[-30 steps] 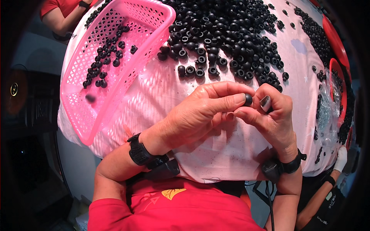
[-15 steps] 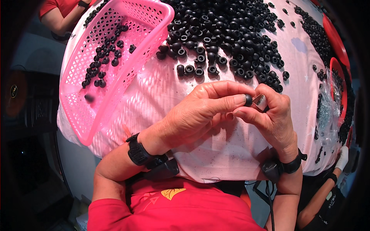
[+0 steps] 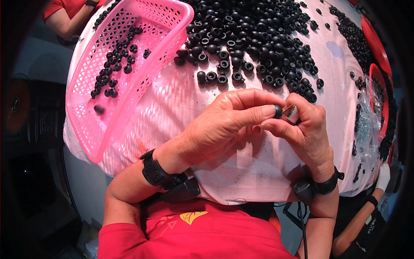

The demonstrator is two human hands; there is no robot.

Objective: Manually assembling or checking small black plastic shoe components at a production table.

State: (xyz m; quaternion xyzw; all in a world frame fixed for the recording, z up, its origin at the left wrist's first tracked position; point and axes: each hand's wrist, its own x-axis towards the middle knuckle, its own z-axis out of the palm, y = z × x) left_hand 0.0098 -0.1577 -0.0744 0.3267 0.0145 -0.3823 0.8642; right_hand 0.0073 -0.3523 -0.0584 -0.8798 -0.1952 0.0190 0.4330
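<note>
Head: left hand [image 3: 224, 121] pinched round black rubber-looking bead [image 3: 278, 110]; right hand [image 3: 307, 127] gripped flat pale metal-looking strip [image 3: 292, 114]; its slipping risked a cut.

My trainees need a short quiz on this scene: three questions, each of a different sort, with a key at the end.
1. Short answer: Which hand pinches the small, round, black part, and which holds the thin, shiny, flat piece?

2. True or false: Loose black parts lie inside the pink, perforated plastic basket.

3. Multiple choice: What lies toward the right side of the pale pink cloth?
A) A folded green towel
B) Crumpled clear plastic
C) A yellow cup

Key:
1. The left hand pinches the part; the right hand holds the flat piece.
2. True.
3. B.
</note>
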